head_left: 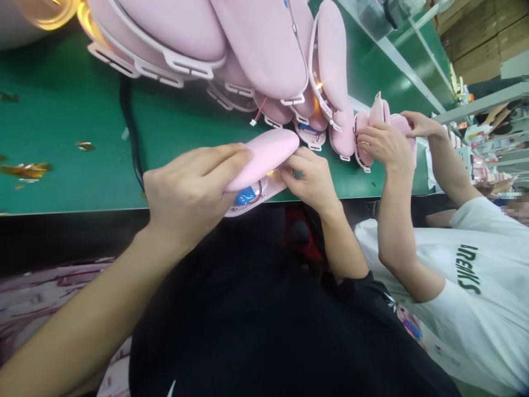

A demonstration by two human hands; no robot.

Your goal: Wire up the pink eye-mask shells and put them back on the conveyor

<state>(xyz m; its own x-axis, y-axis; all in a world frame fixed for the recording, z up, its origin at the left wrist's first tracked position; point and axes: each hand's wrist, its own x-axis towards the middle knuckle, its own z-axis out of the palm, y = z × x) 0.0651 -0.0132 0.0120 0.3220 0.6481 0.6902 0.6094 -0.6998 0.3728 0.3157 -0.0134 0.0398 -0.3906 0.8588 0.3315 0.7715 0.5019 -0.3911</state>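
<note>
Head view. A green worktop (61, 110) runs across the upper frame. A pile of pink shells (256, 49) lies on its far side, overlapping one another; at least six are countable, the rest hidden under the top ones. One black cable (128, 132) crosses the worktop from under the pile toward the near edge, passing behind the left hand. A few gold foil scraps (25, 170) lie at the left. Stacked cardboard boxes (479, 33) stand at top right.

A co-worker in a white shirt (475, 286) sits to the right; that person's two hands (386, 144) grip another pink piece (378, 118) at the worktop edge.

Own hands: two in view. The left hand (190, 193) is curled, fingers closed over the top of one pink shell (264, 157) held at the near edge of the worktop, tilted up to the right. A blue part (246, 196) and a red wire (258, 193) show on the shell's underside. The right hand (314, 179) is partly closed, fingertips pinching the shell's right end at its lower rim.
</note>
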